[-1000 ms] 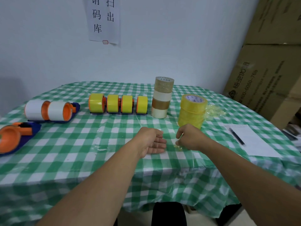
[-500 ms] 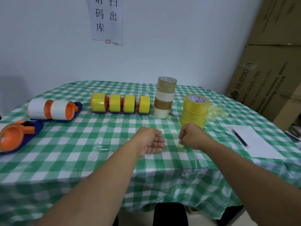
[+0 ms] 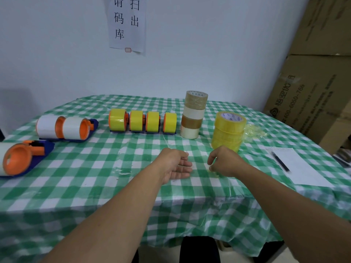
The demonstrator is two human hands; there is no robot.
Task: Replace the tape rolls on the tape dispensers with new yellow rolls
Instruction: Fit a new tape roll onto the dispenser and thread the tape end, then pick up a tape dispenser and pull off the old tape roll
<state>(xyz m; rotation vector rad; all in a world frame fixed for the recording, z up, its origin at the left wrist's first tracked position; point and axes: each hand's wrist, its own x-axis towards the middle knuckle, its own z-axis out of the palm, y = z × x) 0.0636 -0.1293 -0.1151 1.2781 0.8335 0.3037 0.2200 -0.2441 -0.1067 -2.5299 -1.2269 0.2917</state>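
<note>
Four dispensers with yellow rolls (image 3: 142,123) stand in a row at the back of the checked table. Two dispensers with white rolls (image 3: 64,128) lie at the left, and another white-roll dispenser (image 3: 17,160) with an orange hub sits at the far left edge. A stack of new yellow rolls (image 3: 228,131) stands just behind my right hand (image 3: 226,162), which is curled on a scrap of yellowish film against the cloth. My left hand (image 3: 176,165) rests beside it, palm turned inward, fingers loosely apart and holding nothing.
A stack of brown and white used rolls (image 3: 194,114) stands between the dispensers and the yellow stack. Crumpled yellow wrapping (image 3: 254,131) lies behind it. A paper sheet (image 3: 303,171) with a pen (image 3: 281,161) lies at the right. Cardboard boxes (image 3: 313,92) stand beyond the table.
Both hands stay nearly where they were, near the table's middle. The view has shifted slightly; nothing on the table has moved.
</note>
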